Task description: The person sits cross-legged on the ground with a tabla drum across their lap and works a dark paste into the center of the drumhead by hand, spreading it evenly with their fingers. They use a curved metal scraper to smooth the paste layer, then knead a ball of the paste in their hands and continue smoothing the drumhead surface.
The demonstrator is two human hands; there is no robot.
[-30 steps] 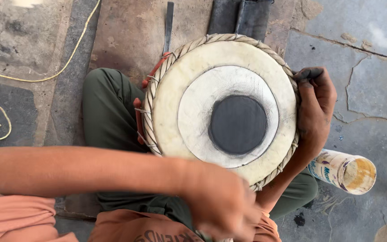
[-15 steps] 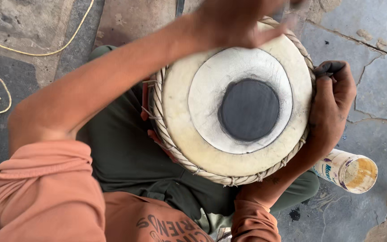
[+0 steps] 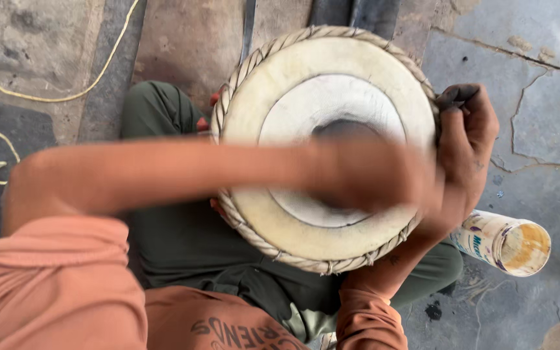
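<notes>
Moved since earlier frame: left hand [image 3: 371,175] has been brought down from the drum's far rim to the middle of the drumhead; a second ago it was at the near rim. Drum and right hand are found about where they were.
Left fingers: smeared by motion blur; whether they are curled or flat cannot be told. Nothing is seen held in them.
Left hand: laid over the dark centre patch [image 3: 341,129], of which only the upper edge is left showing. Contact with the skin cannot be confirmed through the blur.
Left forearm: stretched across the frame from the left, over the near part of the drumhead, bare up to a rolled orange sleeve [image 3: 59,285].
Right fingers: clenched on the drum's right rim, dark-stained fingertips [image 3: 455,97] hooked over the braided edge.
Right hand [image 3: 465,149]: pressed against the drum's right side, wrist running down to an orange cuff at the bottom edge.
Drum [image 3: 273,97]: round, pale skin, whiter inner ring, braided hoop around the rim; held upright on the lap, head up, between the knees, centre of view.
Legs: dark green trousers [image 3: 183,240] seen below and left of the drum.
Tube [image 3: 503,243]: cylindrical container lying on its side on the floor, open yellowish end to the right, just right of the right forearm.
Floor [image 3: 539,129]: cracked grey stone.
Cord [image 3: 53,97]: yellow, trailed over the floor at upper left, well apart from the drum.
</notes>
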